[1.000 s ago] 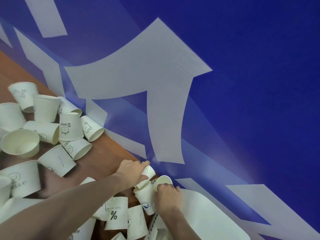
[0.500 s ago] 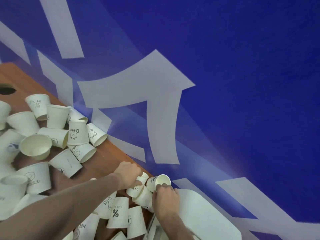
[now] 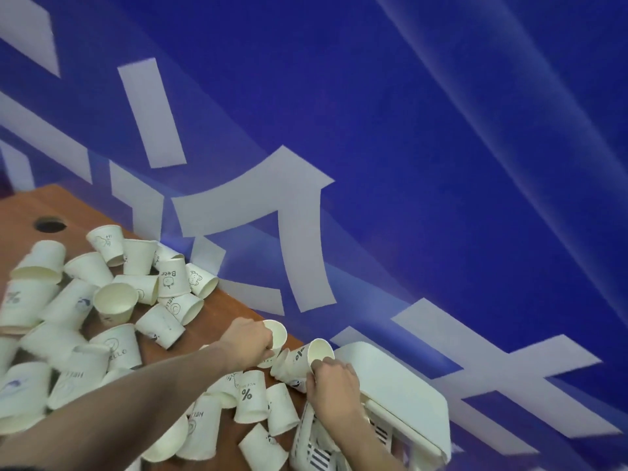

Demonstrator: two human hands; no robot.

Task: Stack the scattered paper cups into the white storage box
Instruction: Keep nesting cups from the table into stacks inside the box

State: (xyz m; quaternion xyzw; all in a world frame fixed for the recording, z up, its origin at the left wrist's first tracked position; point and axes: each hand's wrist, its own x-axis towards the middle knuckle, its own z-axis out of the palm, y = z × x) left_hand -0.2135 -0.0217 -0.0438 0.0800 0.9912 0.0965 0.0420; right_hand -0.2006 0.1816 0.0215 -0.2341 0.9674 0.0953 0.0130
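Both hands gripping cups: left hand [image 3: 249,345] a plain cup [image 3: 277,334], right hand [image 3: 334,385] one [image 3: 306,360]; "HELLO" cup [image 3: 119,346] nearby.

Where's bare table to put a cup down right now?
Bare wood lies around the round hole at the far corner, and in a strip along the blue wall between the scattered cups and the left hand. The near side is crowded.

Left arm: bare forearm reaches in from the lower left.
Left hand [image 3: 249,342]: fingers curled round a paper cup.
Right hand [image 3: 333,382]: fingers pinching the rim of another cup.
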